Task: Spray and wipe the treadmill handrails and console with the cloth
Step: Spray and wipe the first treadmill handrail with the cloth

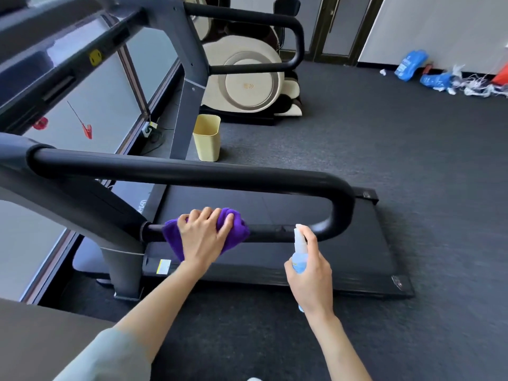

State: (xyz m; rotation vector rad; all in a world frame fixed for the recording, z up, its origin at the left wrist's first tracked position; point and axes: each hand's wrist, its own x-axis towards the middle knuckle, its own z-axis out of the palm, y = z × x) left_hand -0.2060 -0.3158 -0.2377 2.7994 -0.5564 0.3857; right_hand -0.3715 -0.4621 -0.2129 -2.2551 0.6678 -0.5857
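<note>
While the console sits out of reach at upper left, work centres on the lower bar of the near handrail, a black loop that runs from the grey upright to a rounded bend at right. Left hand: fingers curled over a bunched purple cloth, pressing it down onto the lower bar close to the upright; the cloth drapes over and below the bar. Right hand: wrapped round a small clear spray bottle of blue liquid, held upright just beside the bar's right stretch, forefinger apparently on the white pump head; the exact aim of the nozzle cannot be told. Beyond, a yellow bin stands on the dark carpet, and the far handrail crosses the top of the view.

Risks, as judged from this arrangement: with the nozzle so near the bar, mist may overshoot onto the running belt below and leave a slick patch. The loosely bunched cloth may slide round the smooth tube rather than scrub it, so the underside is missed. A one-handed hold on a wet bottle may slip. Liquid carried later to the console could seep into its controls if sprayed directly rather than onto the cloth.
</note>
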